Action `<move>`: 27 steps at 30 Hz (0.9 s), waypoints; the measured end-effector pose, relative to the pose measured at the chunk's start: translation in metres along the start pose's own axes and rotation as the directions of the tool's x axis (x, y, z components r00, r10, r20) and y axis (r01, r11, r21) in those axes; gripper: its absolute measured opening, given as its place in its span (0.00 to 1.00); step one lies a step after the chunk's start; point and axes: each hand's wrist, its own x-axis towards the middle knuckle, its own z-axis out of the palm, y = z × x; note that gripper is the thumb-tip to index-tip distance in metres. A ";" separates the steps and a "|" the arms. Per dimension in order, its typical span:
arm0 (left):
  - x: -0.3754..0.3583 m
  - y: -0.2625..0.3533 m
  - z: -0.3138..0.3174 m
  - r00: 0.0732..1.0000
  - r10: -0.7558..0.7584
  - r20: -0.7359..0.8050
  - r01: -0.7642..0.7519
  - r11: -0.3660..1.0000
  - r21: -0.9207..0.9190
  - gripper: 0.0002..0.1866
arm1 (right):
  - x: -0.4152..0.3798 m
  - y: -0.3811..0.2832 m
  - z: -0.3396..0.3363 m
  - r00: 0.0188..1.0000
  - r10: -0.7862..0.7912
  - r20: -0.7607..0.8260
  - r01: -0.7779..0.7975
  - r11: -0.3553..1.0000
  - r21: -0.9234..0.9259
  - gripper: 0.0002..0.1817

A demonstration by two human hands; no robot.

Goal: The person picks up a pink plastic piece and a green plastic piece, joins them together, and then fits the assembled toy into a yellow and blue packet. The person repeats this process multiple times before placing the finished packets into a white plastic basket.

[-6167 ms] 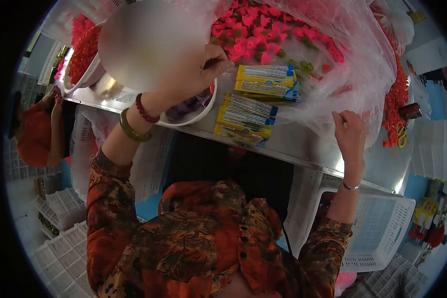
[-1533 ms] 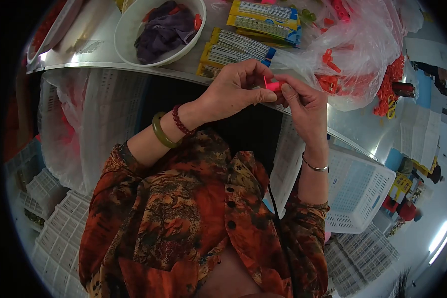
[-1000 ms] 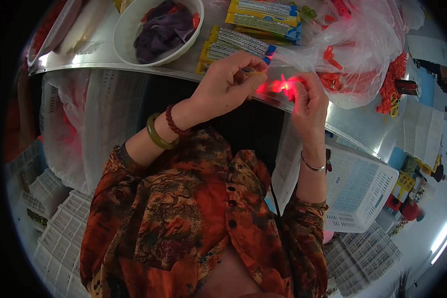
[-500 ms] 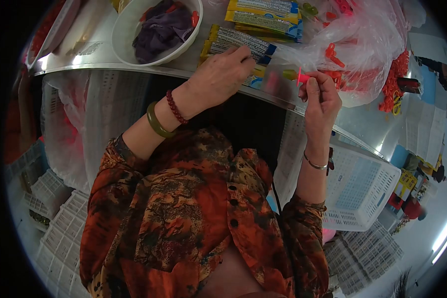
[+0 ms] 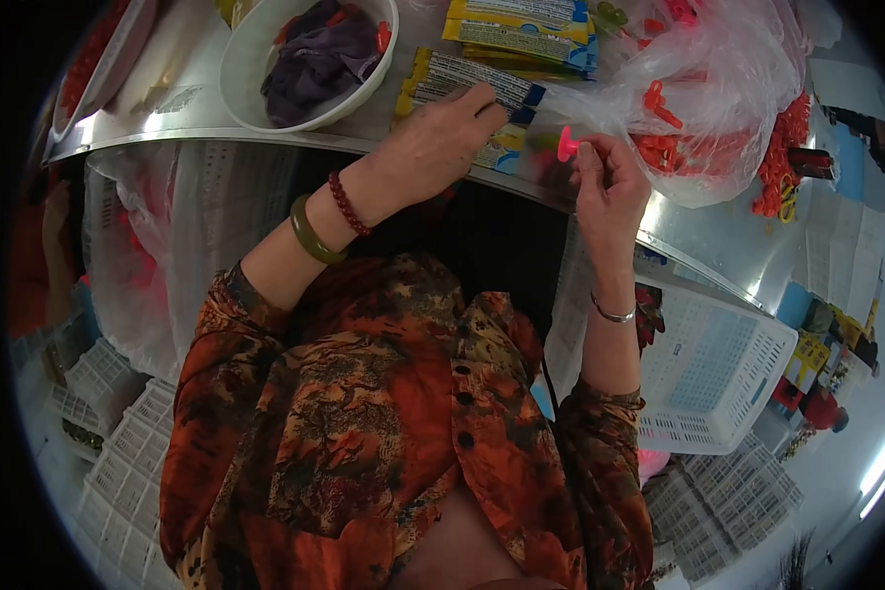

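Observation:
My right hand (image 5: 615, 192) pinches a small pink plastic piece (image 5: 568, 146) with a flat disc, between thumb and fingers, above the table's front edge. My left hand (image 5: 438, 143) is closed, its fingers curled together over the yellow-and-blue printed packets (image 5: 433, 84). What those fingertips hold, if anything, is hidden. Behind my hands lies another stack of such packets (image 5: 521, 39). A clear plastic bag (image 5: 728, 88) with red and pink plastic pieces spreads to the right of them.
A white bowl (image 5: 228, 84) holding a dark purple cloth (image 5: 320, 64) stands at the table's left. Red pieces (image 5: 782, 162) lie heaped at the right. A white plastic crate (image 5: 713, 374) sits below the table on the right, and a bag-lined crate (image 5: 133, 256) on the left.
My right hand has moved slightly left and tilted the pink piece upward. The green part seen at its tip before no longer shows. My left hand stays nearly in place.

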 end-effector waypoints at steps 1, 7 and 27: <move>0.000 -0.001 0.000 1.000 -0.001 -0.015 0.001 1.000 -0.014 0.13 | 0.001 0.001 0.001 1.000 0.005 0.001 -0.005 1.000 0.002 0.07; 0.003 -0.001 -0.017 0.998 -0.067 0.019 0.070 0.957 -0.281 0.15 | 0.003 0.008 0.008 0.996 -0.016 -0.083 0.015 1.000 -0.010 0.06; -0.012 -0.027 -0.011 0.933 -0.360 -0.021 0.233 0.644 -0.728 0.08 | 0.006 0.001 0.015 0.993 0.104 -0.050 -0.089 0.965 0.245 0.09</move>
